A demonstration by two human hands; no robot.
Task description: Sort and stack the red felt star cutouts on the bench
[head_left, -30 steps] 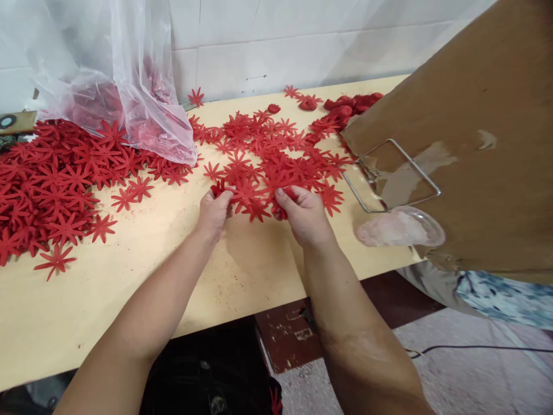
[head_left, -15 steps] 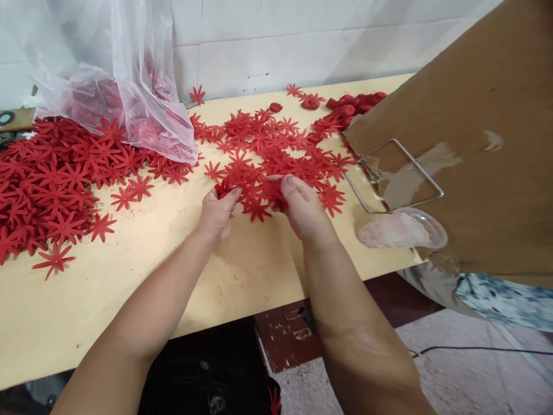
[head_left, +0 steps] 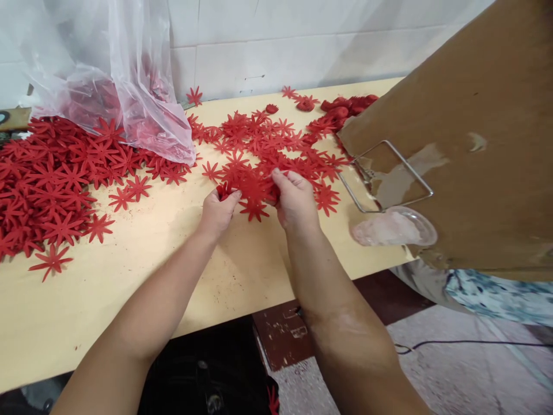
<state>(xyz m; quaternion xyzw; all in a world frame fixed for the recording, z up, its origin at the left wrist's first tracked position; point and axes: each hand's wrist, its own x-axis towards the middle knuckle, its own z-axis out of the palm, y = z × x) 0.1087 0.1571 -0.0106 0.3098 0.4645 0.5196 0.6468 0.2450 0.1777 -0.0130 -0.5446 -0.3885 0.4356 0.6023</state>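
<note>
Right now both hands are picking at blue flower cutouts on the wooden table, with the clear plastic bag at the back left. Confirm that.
Not quite: the flower cutouts are red, not blue. The head view shows the left hand and right hand pinching at them on the wooden table, with the clear plastic bag at the back left.

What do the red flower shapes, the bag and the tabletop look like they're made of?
Red flower shapes: likely felt or foam; matte, flat, die-cut. Bag: thin clear plastic, glossy and wrinkled. Tabletop: pale wood or laminate, smooth, speckled with marks.
</note>
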